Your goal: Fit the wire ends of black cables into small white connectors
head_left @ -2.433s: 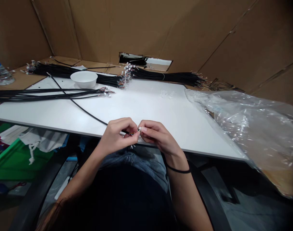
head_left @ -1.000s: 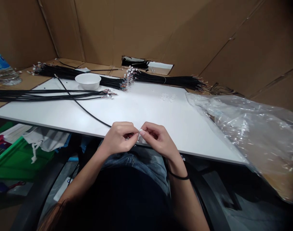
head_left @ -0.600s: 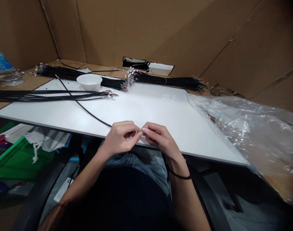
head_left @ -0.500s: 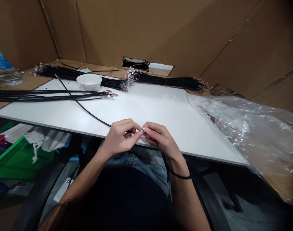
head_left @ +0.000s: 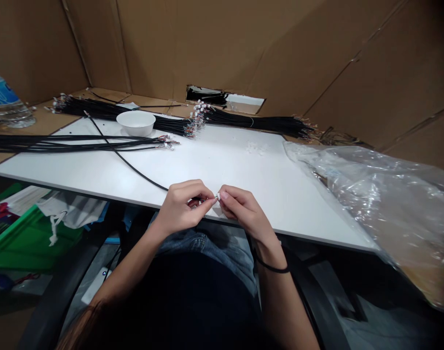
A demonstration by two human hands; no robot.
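My left hand (head_left: pixel 181 206) pinches the end of a thin black cable (head_left: pixel 130 165), which runs across the white board (head_left: pixel 222 170) into my fingers. Its fine coloured wires are mostly hidden by my fingers. My right hand (head_left: pixel 242 209) is close beside it, with its fingertips on a tiny white connector (head_left: pixel 217 196). Both hands are at the near edge of the board, and the fingertips nearly meet at the connector.
Bundles of black cables with white connectors lie at the back (head_left: pixel 254 125) and left (head_left: pixel 61 144) of the board. There is a white bowl (head_left: pixel 136 123), small clear pieces (head_left: pixel 254 147), and a clear plastic bag (head_left: pixel 371 199) at right. Cardboard walls surround the board.
My hands have drawn slightly closer around the connector, which now sits at the right fingertips. The camera view has shifted slightly. The cable bundles and bowl have not been moved.
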